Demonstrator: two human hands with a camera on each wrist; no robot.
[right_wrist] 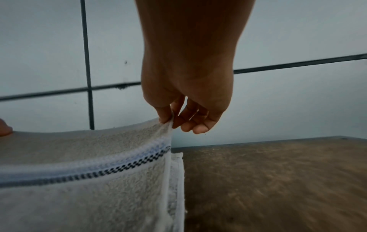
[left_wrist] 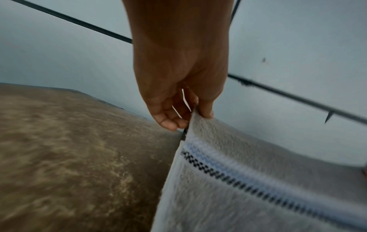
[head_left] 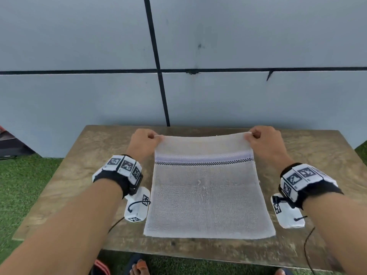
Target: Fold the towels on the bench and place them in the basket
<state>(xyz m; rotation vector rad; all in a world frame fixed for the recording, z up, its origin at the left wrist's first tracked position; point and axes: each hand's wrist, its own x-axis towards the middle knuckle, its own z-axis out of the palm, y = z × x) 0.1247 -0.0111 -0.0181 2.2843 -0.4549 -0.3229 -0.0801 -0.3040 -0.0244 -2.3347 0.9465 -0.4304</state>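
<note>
A white towel (head_left: 206,197) with a pale blue band and a black checked stripe lies spread on the wooden bench (head_left: 83,171). Its far edge is lifted off the bench. My left hand (head_left: 146,140) pinches the far left corner of the towel (left_wrist: 238,180) between thumb and fingers (left_wrist: 206,111). My right hand (head_left: 262,139) pinches the far right corner of the towel (right_wrist: 99,180) the same way, with the other fingers (right_wrist: 198,127) curled loosely. A second layer of towel shows under the lifted edge in the right wrist view. No basket is in view.
A grey panelled wall (head_left: 79,56) with black seams stands right behind the bench. Green artificial turf (head_left: 23,185) surrounds the bench. My feet (head_left: 139,268) show below the near edge. A dark object (head_left: 10,143) sits at the far left by the wall.
</note>
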